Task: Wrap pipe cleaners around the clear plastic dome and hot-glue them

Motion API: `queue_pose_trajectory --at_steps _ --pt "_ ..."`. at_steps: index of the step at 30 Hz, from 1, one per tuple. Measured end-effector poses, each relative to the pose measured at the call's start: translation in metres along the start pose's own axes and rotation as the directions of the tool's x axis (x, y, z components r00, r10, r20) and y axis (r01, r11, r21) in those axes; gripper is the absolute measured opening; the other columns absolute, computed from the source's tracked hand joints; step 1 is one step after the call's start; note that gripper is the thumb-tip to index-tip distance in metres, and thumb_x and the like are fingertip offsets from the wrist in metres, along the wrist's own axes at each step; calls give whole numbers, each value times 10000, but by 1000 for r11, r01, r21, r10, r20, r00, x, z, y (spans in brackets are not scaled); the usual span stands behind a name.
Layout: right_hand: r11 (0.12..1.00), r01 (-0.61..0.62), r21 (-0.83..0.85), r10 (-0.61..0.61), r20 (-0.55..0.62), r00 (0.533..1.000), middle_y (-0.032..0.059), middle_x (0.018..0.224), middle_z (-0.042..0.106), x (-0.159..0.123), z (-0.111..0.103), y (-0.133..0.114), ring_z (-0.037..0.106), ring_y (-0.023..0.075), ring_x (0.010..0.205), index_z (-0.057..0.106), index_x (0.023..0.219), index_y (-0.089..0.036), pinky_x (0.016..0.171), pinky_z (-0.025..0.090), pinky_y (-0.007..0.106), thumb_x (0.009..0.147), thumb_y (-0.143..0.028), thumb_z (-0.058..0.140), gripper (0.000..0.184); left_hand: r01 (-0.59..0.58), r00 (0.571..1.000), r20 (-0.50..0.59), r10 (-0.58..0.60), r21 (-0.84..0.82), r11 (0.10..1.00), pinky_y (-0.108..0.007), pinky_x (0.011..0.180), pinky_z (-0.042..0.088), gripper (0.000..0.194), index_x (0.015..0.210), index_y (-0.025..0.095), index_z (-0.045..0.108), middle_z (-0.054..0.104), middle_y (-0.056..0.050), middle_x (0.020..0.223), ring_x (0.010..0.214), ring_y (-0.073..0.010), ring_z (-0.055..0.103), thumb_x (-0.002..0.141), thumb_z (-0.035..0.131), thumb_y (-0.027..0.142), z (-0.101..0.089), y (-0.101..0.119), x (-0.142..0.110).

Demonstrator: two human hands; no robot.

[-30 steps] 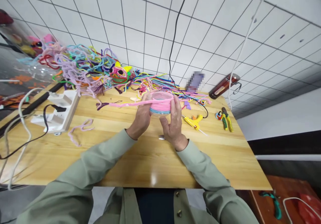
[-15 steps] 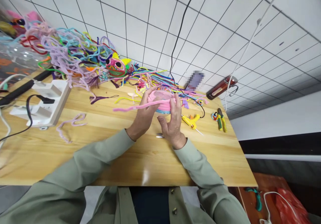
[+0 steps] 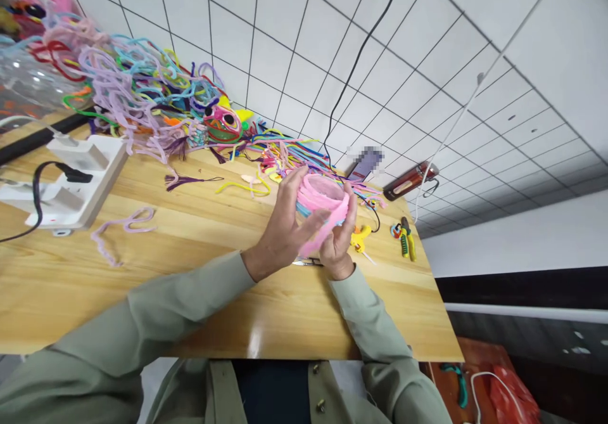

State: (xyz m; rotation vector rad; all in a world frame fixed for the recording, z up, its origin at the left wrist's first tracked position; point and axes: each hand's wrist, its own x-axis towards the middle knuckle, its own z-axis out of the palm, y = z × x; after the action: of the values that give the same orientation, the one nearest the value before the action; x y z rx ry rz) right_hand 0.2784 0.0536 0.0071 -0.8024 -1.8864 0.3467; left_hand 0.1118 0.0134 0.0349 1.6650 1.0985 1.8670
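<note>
Between my two hands, above the table, is a round form wound with pink and blue pipe cleaners [image 3: 323, 189]. My left hand [image 3: 285, 227] holds its left side, with the thumb across the front near the loose pink end. Around the right side wraps my right hand [image 3: 341, 234], its fingers partly hidden by the form. The pink strand's end hangs down between the hands. Just below them on the table lies a small metal tool [image 3: 308, 262], partly covered; I cannot tell its kind. A yellow glue gun [image 3: 361, 239] rests right of my right hand.
A heap of coloured pipe cleaners [image 3: 142, 94] lies at the back left. A white power strip [image 3: 90, 177] stands at left, near a loose lilac pipe cleaner [image 3: 111, 234]. Pliers [image 3: 407, 240] and a red-brown flask [image 3: 411, 182] are at right. A black cord [image 3: 354, 63] hangs down the wall.
The wound form has turned and tilted in my hands. Its loose pink end, which stuck out to the left, now lies across the front and points down. The view has shifted slightly.
</note>
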Motion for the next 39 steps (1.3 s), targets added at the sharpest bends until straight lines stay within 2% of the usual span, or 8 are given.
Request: queue_pose_trajectory --at_steps 5,10,17,22,28,33,37,39 --pt "994 49 98 -45 -40 998 152 1937 227 1 -4 -4 197 439 1837 60 1867 -324 1445 305 751 1057 -825 558 1074 -92 996 -24 91 -45 995 -582 1414 404 782 1641 252 484 550 -197 1712 1666 -363 509 1064 712 727 2 1 3" --pt "996 0 84 7 -76 997 178 1923 182 3 0 -9 206 461 1827 163 1840 -291 1445 271 765 1027 -910 490 1073 -29 999 -43 24 -120 992 -552 1334 485 842 1582 240 535 640 -180 1613 1548 -359 618 982 801 768 3 3 2" --pt "994 -105 8 105 -40 994 200 1901 222 0 2 -8 146 424 1849 -50 1848 -289 1450 271 746 989 -998 309 1170 36 999 -23 -40 -176 984 -567 1365 441 977 1668 243 509 591 -193 1696 1597 -392 573 940 816 817 1 5 0" --pt "988 -147 54 148 -22 989 215 1880 291 -1 8 -9 181 413 1846 8 1848 -267 1431 315 742 968 -1009 279 1183 230 972 34 -231 -305 924 -563 1408 369 721 1557 226 645 631 -162 1683 1642 -357 534 1141 477 791 -5 15 11" --pt "962 -243 127 238 58 970 210 1879 320 -5 14 -13 176 437 1843 60 1845 -258 1449 289 733 890 -1073 388 1298 388 918 69 -392 -376 842 -455 1190 575 591 1383 209 680 748 -125 1464 1406 -305 690 1122 581 729 -2 13 18" --pt "983 -161 84 157 49 986 176 1927 243 -4 10 -9 184 417 1845 -44 1852 -296 1476 254 708 951 -1015 415 1241 395 912 89 -400 -449 801 -422 1149 600 607 1375 248 696 751 -94 1435 1347 -290 717 1094 608 779 -5 6 17" --pt "988 -114 108 106 74 992 142 1918 299 3 5 -11 208 423 1836 88 1855 -328 1499 192 698 943 -992 523 1209 383 917 106 -383 -497 779 -416 1153 600 611 1291 222 754 803 -98 1349 1331 -314 741 1005 769 762 -8 0 24" --pt "966 -124 229 118 42 992 125 1928 297 7 4 -15 241 427 1825 143 1850 -343 1492 221 697 930 -984 582 1204 427 898 185 -399 -584 690 -442 1140 622 619 1240 214 774 831 -110 1292 1323 -332 763 1006 738 786 -6 -4 28"
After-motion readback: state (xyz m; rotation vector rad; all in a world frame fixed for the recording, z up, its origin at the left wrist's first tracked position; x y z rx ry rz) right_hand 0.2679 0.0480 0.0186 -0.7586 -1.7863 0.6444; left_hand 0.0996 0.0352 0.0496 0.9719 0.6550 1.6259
